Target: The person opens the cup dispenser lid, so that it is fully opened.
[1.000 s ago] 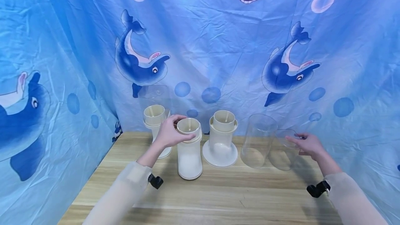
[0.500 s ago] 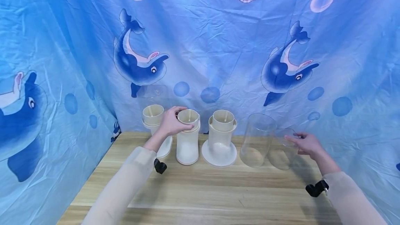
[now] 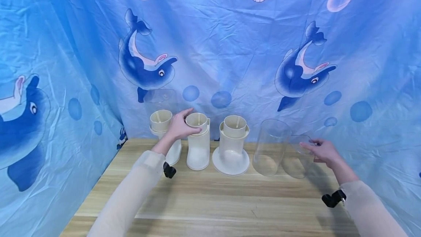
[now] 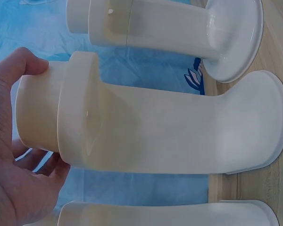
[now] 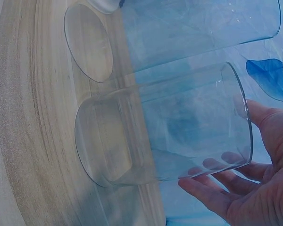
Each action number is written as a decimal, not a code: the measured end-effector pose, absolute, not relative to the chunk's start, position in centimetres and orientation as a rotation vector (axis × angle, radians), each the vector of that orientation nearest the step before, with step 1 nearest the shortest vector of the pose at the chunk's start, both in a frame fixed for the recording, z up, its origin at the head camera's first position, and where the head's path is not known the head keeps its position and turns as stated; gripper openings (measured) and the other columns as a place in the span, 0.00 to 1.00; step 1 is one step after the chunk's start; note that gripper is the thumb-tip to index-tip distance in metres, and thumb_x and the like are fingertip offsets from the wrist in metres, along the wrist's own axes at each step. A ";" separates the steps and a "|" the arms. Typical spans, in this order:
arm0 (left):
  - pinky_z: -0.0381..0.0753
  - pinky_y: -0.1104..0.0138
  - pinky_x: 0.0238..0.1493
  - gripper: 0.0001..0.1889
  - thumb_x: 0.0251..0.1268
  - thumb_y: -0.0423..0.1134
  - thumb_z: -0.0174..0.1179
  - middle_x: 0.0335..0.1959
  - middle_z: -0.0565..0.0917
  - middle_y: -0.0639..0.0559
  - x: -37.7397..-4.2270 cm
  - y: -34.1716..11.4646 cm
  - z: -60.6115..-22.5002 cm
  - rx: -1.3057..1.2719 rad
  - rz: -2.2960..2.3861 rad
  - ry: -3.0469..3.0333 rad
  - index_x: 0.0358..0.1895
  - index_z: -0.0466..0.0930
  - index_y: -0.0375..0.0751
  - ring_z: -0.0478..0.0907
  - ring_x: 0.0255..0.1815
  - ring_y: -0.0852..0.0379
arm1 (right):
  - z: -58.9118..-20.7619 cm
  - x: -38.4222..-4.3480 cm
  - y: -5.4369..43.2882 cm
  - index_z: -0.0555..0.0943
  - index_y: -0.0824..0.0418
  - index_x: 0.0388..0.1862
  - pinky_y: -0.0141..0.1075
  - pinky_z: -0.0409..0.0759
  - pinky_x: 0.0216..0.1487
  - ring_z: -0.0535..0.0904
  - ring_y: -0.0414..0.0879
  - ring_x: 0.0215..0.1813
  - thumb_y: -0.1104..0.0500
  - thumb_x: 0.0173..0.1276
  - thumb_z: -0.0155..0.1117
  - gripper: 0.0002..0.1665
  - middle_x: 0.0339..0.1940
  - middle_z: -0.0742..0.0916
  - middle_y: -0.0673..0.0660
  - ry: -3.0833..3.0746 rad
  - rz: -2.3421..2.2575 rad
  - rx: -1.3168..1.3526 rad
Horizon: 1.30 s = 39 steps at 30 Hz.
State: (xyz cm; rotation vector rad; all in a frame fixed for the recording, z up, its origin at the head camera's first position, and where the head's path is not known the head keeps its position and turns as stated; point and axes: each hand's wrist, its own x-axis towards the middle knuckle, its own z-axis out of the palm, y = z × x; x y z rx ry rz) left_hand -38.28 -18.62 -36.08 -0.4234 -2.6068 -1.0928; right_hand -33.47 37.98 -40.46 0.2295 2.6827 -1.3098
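Left Hand Grips Middle Stand, Right Hand a Clear Jar

At the far left, a clear jar (image 3: 161, 97) rises behind the left stand (image 3: 160, 124); its lower part is hidden. The left stand is cream and white, upright on the wooden table (image 3: 230, 211), and partly covered by the left hand (image 3: 179, 125).

That hand is grasping the middle stand (image 3: 198, 153) by its cream top, thumb on the near side and fingers round the back. The middle stand lies to the right of the palm, upright, its white base on the table.

Just beside it, apart from either hand, is the right stand (image 3: 231, 147) with its round base. Next comes the tall jar (image 3: 270, 145), clear and upright, untouched.

The short jar (image 3: 294, 164) is near the tall jar, to the left of the right hand (image 3: 322, 151), which grasps it near the rim between thumb and fingers. Behind everything hangs a blue dolphin curtain (image 3: 223, 46).
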 end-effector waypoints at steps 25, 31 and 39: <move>0.78 0.68 0.70 0.55 0.35 0.48 0.85 0.72 0.81 0.42 -34.4 -25.9 -31.1 -0.546 -0.956 -1.766 0.77 0.74 0.45 0.79 0.66 0.38 | -31.6 -35.0 32.9 0.54 0.61 0.88 0.76 0.67 0.71 0.61 0.80 0.78 0.26 0.79 0.47 0.54 0.85 0.60 0.77 3.254 -1.123 0.067; 0.75 0.49 0.78 0.59 0.42 0.36 0.86 0.80 0.73 0.50 -34.4 -30.1 -33.6 -0.259 -1.199 -1.907 0.83 0.63 0.58 0.73 0.76 0.41 | -28.5 -35.9 27.3 0.62 0.59 0.85 0.71 0.66 0.77 0.63 0.73 0.82 0.31 0.79 0.55 0.49 0.85 0.66 0.69 3.272 -1.310 -0.122; 0.68 0.40 0.80 0.57 0.60 0.42 0.79 0.84 0.64 0.38 -35.3 -32.0 -38.9 -0.064 -1.388 -2.126 0.88 0.50 0.50 0.66 0.81 0.35 | -26.5 -37.5 17.4 0.66 0.52 0.84 0.60 0.71 0.80 0.66 0.62 0.84 0.35 0.77 0.63 0.44 0.85 0.70 0.59 3.118 -1.537 -0.440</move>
